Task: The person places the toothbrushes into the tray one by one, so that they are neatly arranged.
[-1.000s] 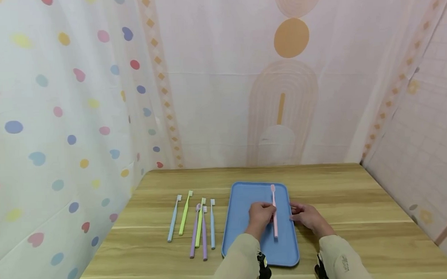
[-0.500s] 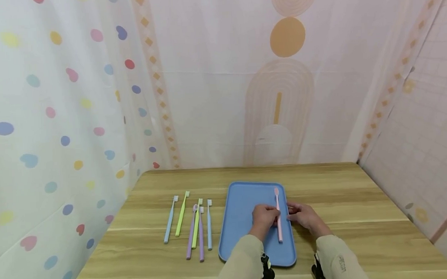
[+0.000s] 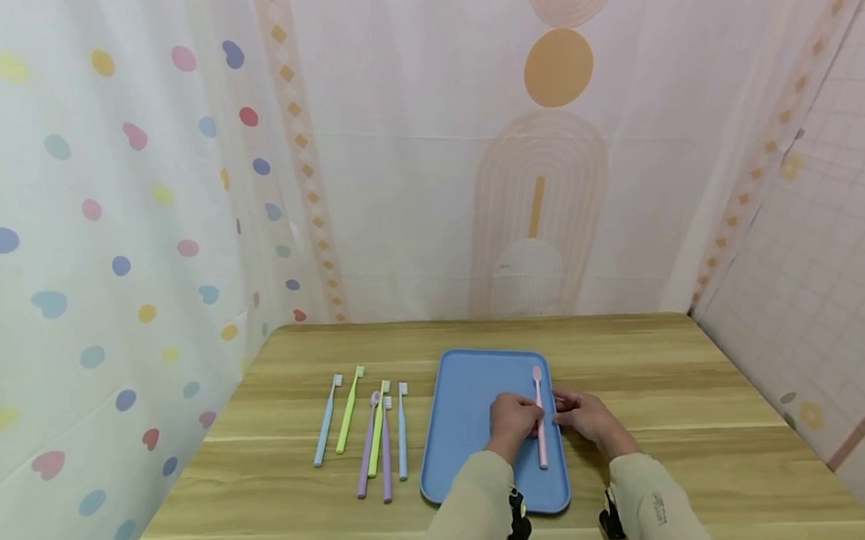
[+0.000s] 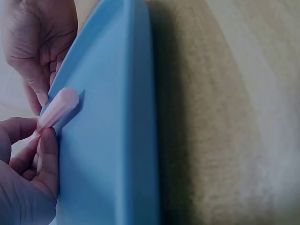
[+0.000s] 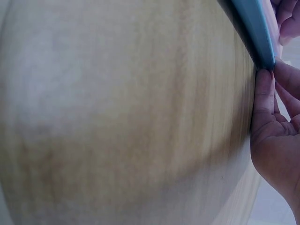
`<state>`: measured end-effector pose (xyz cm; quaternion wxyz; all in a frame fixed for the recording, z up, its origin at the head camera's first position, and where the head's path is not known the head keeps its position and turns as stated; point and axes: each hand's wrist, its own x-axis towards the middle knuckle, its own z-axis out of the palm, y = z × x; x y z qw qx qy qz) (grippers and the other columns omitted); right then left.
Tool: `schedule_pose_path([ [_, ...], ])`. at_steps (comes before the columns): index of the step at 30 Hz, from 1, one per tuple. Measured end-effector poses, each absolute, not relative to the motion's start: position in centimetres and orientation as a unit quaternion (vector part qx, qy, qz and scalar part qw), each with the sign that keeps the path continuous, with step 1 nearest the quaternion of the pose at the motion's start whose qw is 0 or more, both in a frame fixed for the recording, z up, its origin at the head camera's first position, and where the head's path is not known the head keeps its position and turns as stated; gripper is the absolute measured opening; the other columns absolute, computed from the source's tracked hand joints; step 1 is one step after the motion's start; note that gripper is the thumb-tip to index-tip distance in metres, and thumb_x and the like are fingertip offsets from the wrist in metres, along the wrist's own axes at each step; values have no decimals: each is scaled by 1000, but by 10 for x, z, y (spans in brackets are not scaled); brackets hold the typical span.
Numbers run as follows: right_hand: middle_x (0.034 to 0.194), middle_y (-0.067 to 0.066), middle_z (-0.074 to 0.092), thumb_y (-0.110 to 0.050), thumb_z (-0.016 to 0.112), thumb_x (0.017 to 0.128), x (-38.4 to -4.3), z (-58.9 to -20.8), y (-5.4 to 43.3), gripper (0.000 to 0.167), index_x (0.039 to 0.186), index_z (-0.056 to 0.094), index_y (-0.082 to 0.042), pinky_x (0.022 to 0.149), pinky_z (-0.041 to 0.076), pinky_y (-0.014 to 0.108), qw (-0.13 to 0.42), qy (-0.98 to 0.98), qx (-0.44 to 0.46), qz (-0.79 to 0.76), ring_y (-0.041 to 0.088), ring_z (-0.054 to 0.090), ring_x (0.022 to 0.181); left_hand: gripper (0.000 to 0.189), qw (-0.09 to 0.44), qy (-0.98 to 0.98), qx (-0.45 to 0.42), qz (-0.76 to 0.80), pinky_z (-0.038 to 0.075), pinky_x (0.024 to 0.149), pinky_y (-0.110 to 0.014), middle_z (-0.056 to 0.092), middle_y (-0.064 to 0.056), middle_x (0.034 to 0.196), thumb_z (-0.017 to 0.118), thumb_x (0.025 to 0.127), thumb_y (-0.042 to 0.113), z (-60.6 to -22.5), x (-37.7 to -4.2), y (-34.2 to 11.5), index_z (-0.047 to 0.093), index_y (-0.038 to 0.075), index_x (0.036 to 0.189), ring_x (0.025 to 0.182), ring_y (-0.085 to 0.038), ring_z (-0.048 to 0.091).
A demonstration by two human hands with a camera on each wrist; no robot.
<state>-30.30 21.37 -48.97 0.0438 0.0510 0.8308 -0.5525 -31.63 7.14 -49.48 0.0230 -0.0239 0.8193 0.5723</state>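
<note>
While the left hand (image 3: 512, 420) has its grip pinched on a pink toothbrush (image 3: 542, 441) at the blue tray (image 3: 460, 404)'s right side, the right hand (image 3: 589, 418) touches the tray's edge. Whether that grip is clamped, I cannot tell.

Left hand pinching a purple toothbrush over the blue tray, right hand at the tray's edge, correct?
Not quite: the toothbrush is pink, as the head view shows. The left hand does pinch it over the blue tray, with the right hand at the tray's edge.
</note>
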Motion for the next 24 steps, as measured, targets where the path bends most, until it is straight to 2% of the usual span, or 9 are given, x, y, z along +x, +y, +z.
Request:
schedule_pose_path([
  [19, 113, 23, 62, 10, 63, 85, -304, -490, 213, 55, 138, 49, 12, 85, 54, 37, 37, 821, 43, -569, 29, 59, 102, 10, -13, 846, 6, 532, 46, 43, -24, 58, -1, 53, 71, 79, -3, -490, -310, 71, 73, 1, 69, 44, -10, 53],
  [24, 114, 23, 62, 11, 62, 86, -305, -492, 212, 54, 139, 48, 12, 85, 54, 37, 41, 820, 44, -569, 28, 58, 102, 4, -14, 848, 7, 529, 49, 47, -25, 61, -2, 60, 73, 79, -1, -487, -309, 69, 73, 0, 75, 49, -11, 57],
])
